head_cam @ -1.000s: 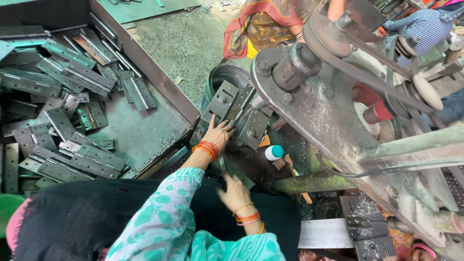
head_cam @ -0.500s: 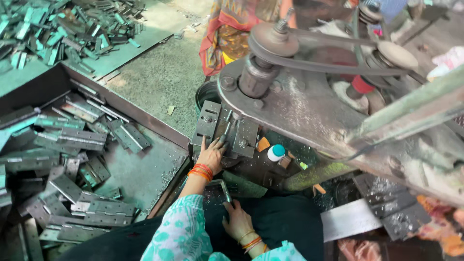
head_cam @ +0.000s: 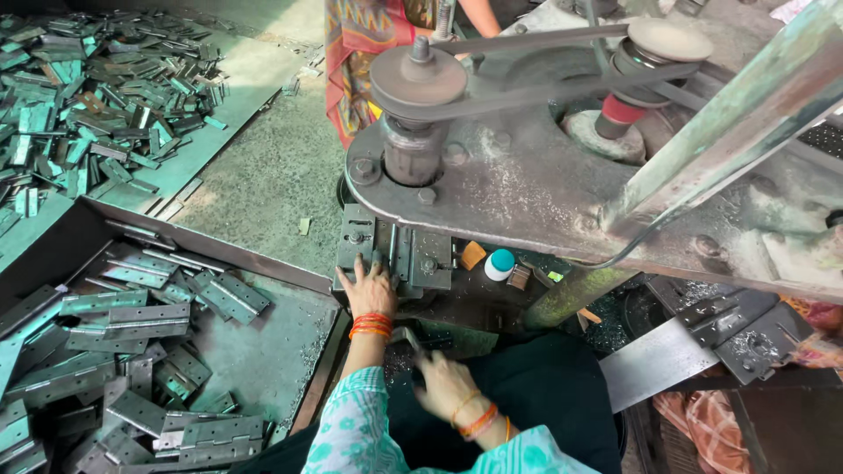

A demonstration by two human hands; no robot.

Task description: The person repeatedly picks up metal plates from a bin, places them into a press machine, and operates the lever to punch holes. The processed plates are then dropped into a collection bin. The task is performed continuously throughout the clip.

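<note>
Left hand [head_cam: 371, 288] is stretched forward, palm down, fingers spread flat on a hinge plate [head_cam: 393, 254] at the near edge of the machine bed [head_cam: 492, 189], right under the spindle [head_cam: 413, 149]. Fingers press rather than clench; I see no grip around the plate. Orange bangles sit at the wrist.

Right hand [head_cam: 443, 384] is drawn back close to the body, low over the dark lap. It is motion-blurred; fingers look curled around a small dark piece [head_cam: 413, 341], but I cannot tell what it is or how firmly it is held.

Against half a second ago: left hand is on the same plate, barely shifted. The right hand has moved nearer to me and is more blurred. My view has swung upward, so more of the belt [head_cam: 527, 39] and pulleys shows.

Plate under the left hand lies flat, long axis running left to right along the bed's near edge, knuckle line pointing away from me toward the spindle.

Left of the arm, a tray [head_cam: 263, 351] carries loose grey hinges [head_cam: 132, 320]. A small white bottle with a teal cap [head_cam: 500, 264] stands just right of the plate.
</note>
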